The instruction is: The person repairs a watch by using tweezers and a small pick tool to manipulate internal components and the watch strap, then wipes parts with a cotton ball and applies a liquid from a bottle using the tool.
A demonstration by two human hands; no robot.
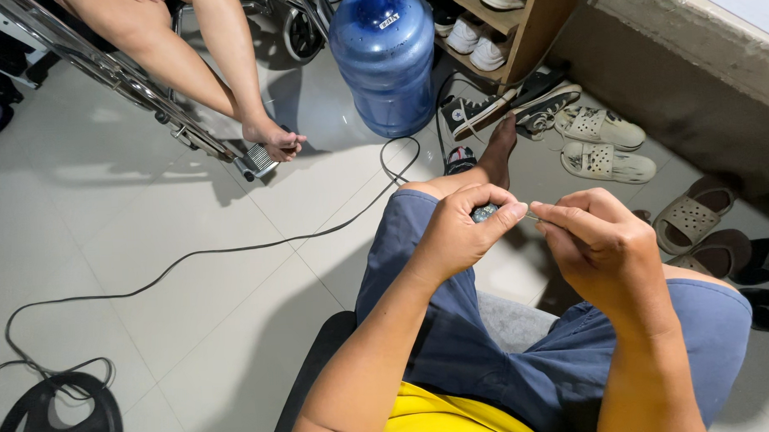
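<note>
My left hand (pixel 460 230) is closed around a small dark round object (pixel 485 212), mostly hidden by the fingers; only its grey-blue top shows. My right hand (pixel 598 238) pinches a thin pale strand or needle (pixel 531 217) that points at that object. Both hands hover close together above my lap, over blue shorts (pixel 456 324) and a yellow shirt (pixel 434 423).
A big blue water jug (pixel 385 58) stands ahead. Another person's bare legs (pixel 226 68) rest on a wheelchair footplate (pixel 259 159). A black cable (pixel 198 256) snakes over the tiled floor. Shoes and sandals (pixel 608 144) lie right, by a shoe rack (pixel 514 20). A black weight plate (pixel 55 419) lies lower left.
</note>
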